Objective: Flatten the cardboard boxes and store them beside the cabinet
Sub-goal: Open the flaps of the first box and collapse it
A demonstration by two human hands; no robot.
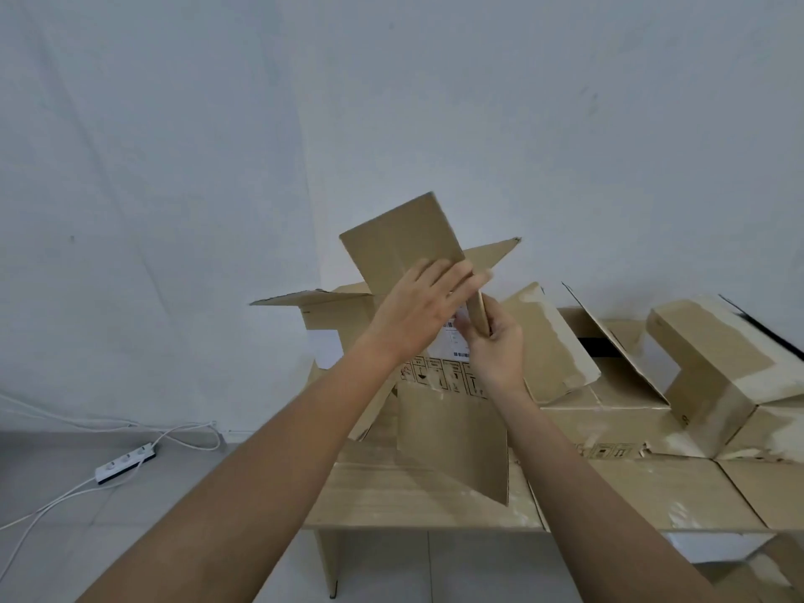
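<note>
I hold a small brown cardboard box up in front of the wall, above the pile. My left hand lies flat against its near face with fingers stretched over the edge. My right hand grips the box's lower corner from below. Behind my hands stands a larger open box with a white shipping label and raised flaps. To the right lie a tilted box and another small box with torn tape marks. No cabinet is in view.
Flattened cardboard sheets lie spread on the grey tiled floor under the pile. A white power strip with white cables lies on the floor at the left, near the white wall.
</note>
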